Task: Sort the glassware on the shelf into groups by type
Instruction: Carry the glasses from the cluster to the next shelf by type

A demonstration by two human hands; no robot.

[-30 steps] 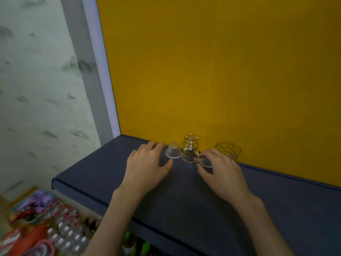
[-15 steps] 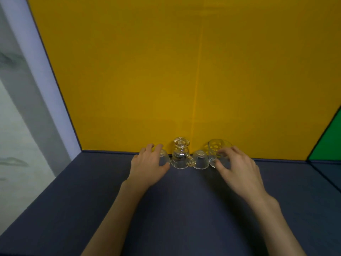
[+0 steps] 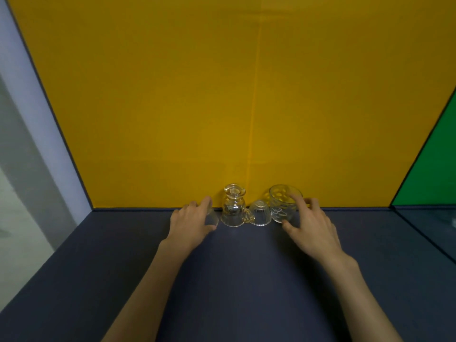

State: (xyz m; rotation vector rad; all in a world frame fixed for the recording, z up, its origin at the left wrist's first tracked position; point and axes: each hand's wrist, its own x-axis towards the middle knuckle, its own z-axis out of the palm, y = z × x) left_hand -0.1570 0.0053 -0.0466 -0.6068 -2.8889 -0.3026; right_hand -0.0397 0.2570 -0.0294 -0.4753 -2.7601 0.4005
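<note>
Glass stands in a tight row at the back of the dark blue shelf (image 3: 234, 280), hard against the yellow panel (image 3: 222, 95) at my 12 o'clock. My left hand (image 3: 191, 223) curls over a small upturned cup (image 3: 212, 217) at the row's 9 o'clock end, fingers over its top and thumb at its near side; a second ago that cup stood uncovered beside my fingertips, and now only a sliver of it shows past my knuckles. Next along is the waisted glass with a handle (image 3: 233, 209), upright, and touching its handle sits a second small upturned cup (image 3: 259, 213), which my right hand has let go since a second ago. My right hand (image 3: 312, 224) has moved over to the dimpled tumbler (image 3: 283, 203) at the 3 o'clock end and grips it, thumb low on the near wall, forefinger over the rim; half a second ago it was already closing on that tumbler. The tumbler looks tipped a little toward me, though through clear glass I cannot be sure, nor whether its base is off the shelf. My view has also swung to the right, so the grey wall (image 3: 24, 169) at 9 o'clock has narrowed and a green panel (image 3: 439, 169) shows at 3 o'clock. Both forearms are cut off by the bottom edge.
</note>
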